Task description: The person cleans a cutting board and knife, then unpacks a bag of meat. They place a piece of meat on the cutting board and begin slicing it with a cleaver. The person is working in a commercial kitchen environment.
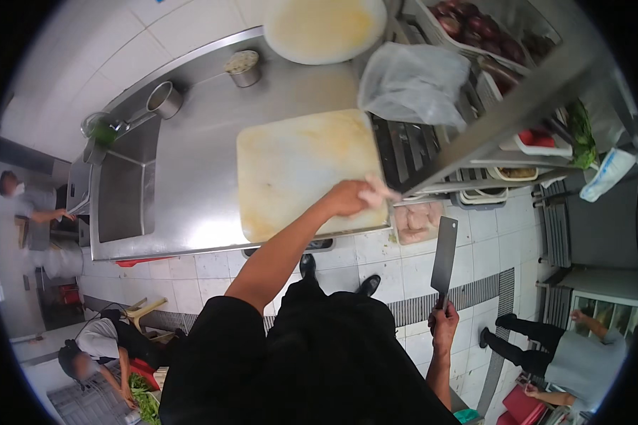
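Observation:
My left hand (345, 198) grips a pale piece of raw meat (378, 193), blurred, over the right edge of a thick stained white cutting board (297, 159). In my right hand (444, 322), held low and to the right, is the handle of a cleaver (445, 252). Its broad blade points away from me, clear of the board. Just beyond the board's near right corner, a clear plastic tub (418, 222) holds several pieces of raw meat, probably chicken.
The board lies on a steel counter (202, 175) with a sink (125, 196) at left. Steel pots (164, 100) stand near the wall. A rack post (489, 130) slants close by on the right, beside a plastic bag (414, 82). Co-workers (585, 361) are at both sides.

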`<action>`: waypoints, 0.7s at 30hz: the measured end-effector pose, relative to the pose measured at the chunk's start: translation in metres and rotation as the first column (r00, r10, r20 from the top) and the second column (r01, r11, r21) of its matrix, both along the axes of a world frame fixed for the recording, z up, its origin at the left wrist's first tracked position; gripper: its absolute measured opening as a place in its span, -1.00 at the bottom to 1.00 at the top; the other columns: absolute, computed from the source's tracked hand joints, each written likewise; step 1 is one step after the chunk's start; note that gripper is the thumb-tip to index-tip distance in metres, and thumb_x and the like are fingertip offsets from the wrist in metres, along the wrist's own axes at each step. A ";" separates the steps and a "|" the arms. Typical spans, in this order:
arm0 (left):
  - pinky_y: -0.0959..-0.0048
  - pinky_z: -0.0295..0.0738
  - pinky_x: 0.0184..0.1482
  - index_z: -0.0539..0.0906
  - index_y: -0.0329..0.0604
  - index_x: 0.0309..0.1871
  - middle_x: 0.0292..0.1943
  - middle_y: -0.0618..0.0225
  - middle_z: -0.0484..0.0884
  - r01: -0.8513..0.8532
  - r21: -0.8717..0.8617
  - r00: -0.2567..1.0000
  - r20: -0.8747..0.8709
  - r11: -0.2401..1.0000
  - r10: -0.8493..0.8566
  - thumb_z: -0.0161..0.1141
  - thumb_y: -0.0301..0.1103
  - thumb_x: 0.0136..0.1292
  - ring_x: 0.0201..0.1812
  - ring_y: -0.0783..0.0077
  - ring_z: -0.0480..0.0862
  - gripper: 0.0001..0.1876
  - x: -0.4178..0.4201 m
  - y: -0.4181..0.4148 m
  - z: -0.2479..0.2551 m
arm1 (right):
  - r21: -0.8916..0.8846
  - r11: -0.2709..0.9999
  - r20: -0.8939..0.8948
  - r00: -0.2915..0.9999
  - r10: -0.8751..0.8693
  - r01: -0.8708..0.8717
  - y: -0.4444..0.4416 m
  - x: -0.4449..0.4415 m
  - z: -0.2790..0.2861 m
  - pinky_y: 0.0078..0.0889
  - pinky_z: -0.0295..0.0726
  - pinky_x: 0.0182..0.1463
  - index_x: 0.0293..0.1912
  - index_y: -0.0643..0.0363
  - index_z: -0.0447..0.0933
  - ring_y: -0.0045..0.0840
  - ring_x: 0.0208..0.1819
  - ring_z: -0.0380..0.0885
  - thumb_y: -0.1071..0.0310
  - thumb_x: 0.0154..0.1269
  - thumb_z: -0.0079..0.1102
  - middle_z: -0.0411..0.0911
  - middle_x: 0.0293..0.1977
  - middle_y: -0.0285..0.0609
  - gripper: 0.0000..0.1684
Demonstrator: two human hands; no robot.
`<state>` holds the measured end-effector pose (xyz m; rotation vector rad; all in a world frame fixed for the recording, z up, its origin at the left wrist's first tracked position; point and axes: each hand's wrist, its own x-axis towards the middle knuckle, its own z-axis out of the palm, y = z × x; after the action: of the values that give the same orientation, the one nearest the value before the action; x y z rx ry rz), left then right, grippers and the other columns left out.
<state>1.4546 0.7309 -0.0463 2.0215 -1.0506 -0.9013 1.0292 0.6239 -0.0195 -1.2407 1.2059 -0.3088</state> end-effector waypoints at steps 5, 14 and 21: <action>0.38 0.59 -0.10 0.66 -0.21 0.05 -0.14 0.19 0.72 -0.274 0.041 0.933 -0.232 0.961 0.276 0.27 -0.41 0.03 -0.16 0.33 0.70 -0.57 0.076 0.162 0.057 | -0.028 0.998 0.036 0.998 0.059 -0.058 0.054 0.064 0.003 -0.63 0.24 -0.63 -0.30 0.15 0.45 -0.73 -0.66 0.29 0.50 0.16 0.07 0.34 -0.60 -0.40 -0.92; 0.28 0.58 0.00 0.59 -0.26 0.14 -0.04 0.02 0.68 -0.754 -0.015 0.656 0.028 0.656 0.754 0.18 -0.43 0.09 -0.06 0.13 0.69 -0.53 0.122 0.368 -0.003 | -0.664 0.541 -0.430 0.856 0.289 -0.516 0.099 0.228 0.020 -0.13 0.57 -0.08 0.03 0.19 0.57 -0.07 -0.16 0.58 0.30 0.12 0.32 0.55 -0.16 -0.02 -0.55; 0.11 0.42 0.20 0.48 -0.10 0.25 0.13 0.03 0.49 -0.711 -0.205 0.568 0.394 0.672 0.722 0.21 -0.44 0.03 0.14 -0.10 0.47 -0.40 0.059 0.353 -0.033 | -0.688 0.375 -0.518 0.783 0.344 -0.621 0.115 0.304 0.034 -0.14 0.59 -0.10 0.02 0.10 0.60 -0.14 -0.14 0.61 0.26 0.16 0.31 0.54 -0.11 -0.14 -0.59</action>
<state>1.5132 1.0842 -0.0796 2.3892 -0.3212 0.0319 1.3332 0.7388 0.0142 -2.5425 0.8257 -0.2571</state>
